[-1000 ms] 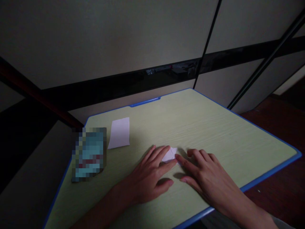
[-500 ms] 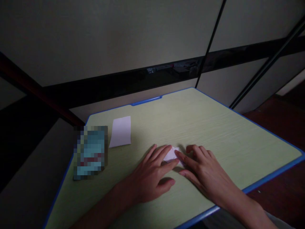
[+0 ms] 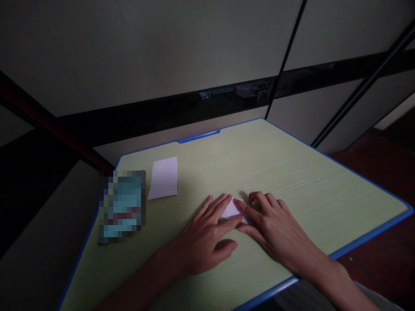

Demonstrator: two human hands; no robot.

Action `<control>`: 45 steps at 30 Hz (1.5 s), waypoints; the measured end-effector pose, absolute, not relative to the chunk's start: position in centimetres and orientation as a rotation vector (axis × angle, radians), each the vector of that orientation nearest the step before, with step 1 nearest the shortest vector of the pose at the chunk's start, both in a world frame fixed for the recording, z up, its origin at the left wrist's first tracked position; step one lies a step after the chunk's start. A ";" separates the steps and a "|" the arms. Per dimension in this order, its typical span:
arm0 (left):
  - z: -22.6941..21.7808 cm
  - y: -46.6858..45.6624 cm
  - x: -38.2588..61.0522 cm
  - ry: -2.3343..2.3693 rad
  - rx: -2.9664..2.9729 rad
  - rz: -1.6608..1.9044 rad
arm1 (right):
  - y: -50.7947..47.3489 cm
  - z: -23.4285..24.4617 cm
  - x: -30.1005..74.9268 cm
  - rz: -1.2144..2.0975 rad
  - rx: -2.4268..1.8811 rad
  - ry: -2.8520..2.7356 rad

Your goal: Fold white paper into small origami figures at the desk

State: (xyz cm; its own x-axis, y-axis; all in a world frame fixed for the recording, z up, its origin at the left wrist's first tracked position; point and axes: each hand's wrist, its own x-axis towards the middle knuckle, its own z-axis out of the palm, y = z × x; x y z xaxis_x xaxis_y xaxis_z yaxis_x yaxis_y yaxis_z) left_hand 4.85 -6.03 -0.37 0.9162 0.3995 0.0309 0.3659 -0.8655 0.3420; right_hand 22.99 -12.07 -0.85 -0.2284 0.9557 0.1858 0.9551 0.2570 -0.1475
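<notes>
- Head view: the left hand [image 3: 209, 235] lies flat, its fingers slightly apart, the tips resting on a small folded paper [image 3: 230, 210].
- On the right hand [image 3: 272, 224], the index finger is stretched onto this paper, the other fingers are curled, and the thumb stands apart from the index; I see no pinch.
- Compared with half a second ago, the right index has slid a little farther and leftward over the paper, while the left hand stays in place; I judge that a crease is being pressed flat.
- The folded paper is thin, white and angular, between both hands, partly covered.
- Beyond the left hand, a smooth, nearly rectangular white sheet [image 3: 164, 178] lies near a turquoise, pixelated item [image 3: 126, 203] whose material I cannot tell.
- Beneath everything is a pale, wood-grained tabletop [image 3: 275, 160] with blue edging [image 3: 366, 238].
- Behind stand matte panels [image 3: 162, 52] with a glossy black band [image 3: 175, 110].
</notes>
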 end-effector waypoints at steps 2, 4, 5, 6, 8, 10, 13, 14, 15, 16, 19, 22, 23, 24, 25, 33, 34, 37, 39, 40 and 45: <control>-0.4 -6.0 4.8 0.564 2.738 0.150 | -12.1 -0.8 23.0 0.009 -1.780 -2.299; -0.4 -6.0 4.8 0.562 2.741 0.145 | -12.0 -0.8 23.0 -0.003 -1.775 -2.308; -0.4 -6.0 4.8 0.558 2.743 0.146 | -12.0 -0.7 23.0 -0.015 -1.775 -2.311; -0.4 -6.0 4.8 0.554 2.744 0.148 | -12.0 -0.7 22.9 -0.028 -1.776 -2.313; -0.4 -5.9 4.9 0.555 2.744 0.160 | -11.8 -0.5 22.7 -0.042 -1.785 -2.317; -0.4 -5.9 4.9 0.565 2.743 0.163 | -11.6 -0.4 22.5 -0.036 -1.807 -2.327; -0.4 -6.0 4.9 0.575 2.742 0.157 | -11.4 -0.3 22.5 -0.026 -1.813 -2.347; -0.4 -6.0 4.9 0.577 2.742 0.154 | -11.4 -0.4 22.6 -0.025 -1.802 -2.348; -0.4 -6.1 4.9 0.581 2.745 0.152 | -11.5 -0.4 22.7 -0.022 -1.787 -2.347; -0.3 -6.1 4.8 0.584 2.749 0.149 | -11.6 -0.5 22.8 -0.017 -1.772 -2.343; -0.3 -6.1 4.9 0.582 2.764 0.148 | -11.8 -0.8 23.0 0.005 -1.748 -2.311; -0.3 -6.0 5.0 0.566 2.764 0.165 | -11.9 -0.9 23.2 0.030 -1.727 -2.291; -0.3 -5.9 5.0 0.559 2.764 0.167 | -12.0 -0.9 23.2 0.033 -1.719 -2.291; -0.4 -5.9 5.0 0.551 2.764 0.163 | -12.0 -0.9 23.2 0.034 -1.716 -2.293; -0.4 -5.8 5.0 0.546 2.765 0.156 | -12.1 -0.9 23.3 0.036 -1.714 -2.295; -0.5 -5.7 5.0 0.565 2.743 0.171 | -12.9 -1.2 23.5 -0.062 -1.681 -2.293; -0.5 -5.7 5.1 0.566 2.744 0.173 | -12.9 -1.2 23.4 -0.071 -1.688 -2.294; -0.5 -5.7 5.1 0.565 2.751 0.165 | -13.0 -1.1 23.3 -0.067 -1.717 -2.309; -0.4 -5.7 5.1 0.567 2.755 0.154 | -13.0 -1.1 23.3 -0.070 -1.733 -2.318; -0.4 -5.7 5.1 0.566 2.755 0.151 | -13.1 -1.2 23.3 -0.078 -1.740 -2.322; -0.4 -5.6 5.1 0.563 2.740 0.172 | -13.4 -1.4 23.4 -0.135 -1.741 -2.326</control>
